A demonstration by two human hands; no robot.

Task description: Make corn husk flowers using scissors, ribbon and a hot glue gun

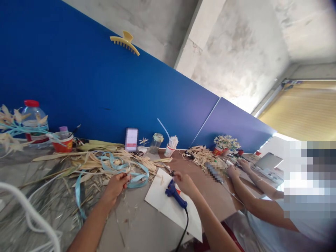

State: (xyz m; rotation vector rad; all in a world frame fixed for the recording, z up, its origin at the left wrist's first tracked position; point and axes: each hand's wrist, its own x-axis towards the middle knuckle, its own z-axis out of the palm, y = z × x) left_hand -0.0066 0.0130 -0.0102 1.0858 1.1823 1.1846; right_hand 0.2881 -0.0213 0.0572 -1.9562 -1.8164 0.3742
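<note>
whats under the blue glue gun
A white sheet lies under the blue glue gun, showing on either side. The patch directly beneath its body is covered and can't be seen.

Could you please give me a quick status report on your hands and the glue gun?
Left hand at blue ribbon, hold unclear. Right hand beside glue gun. Gun on white board; black cord trailing between forearms.
</note>
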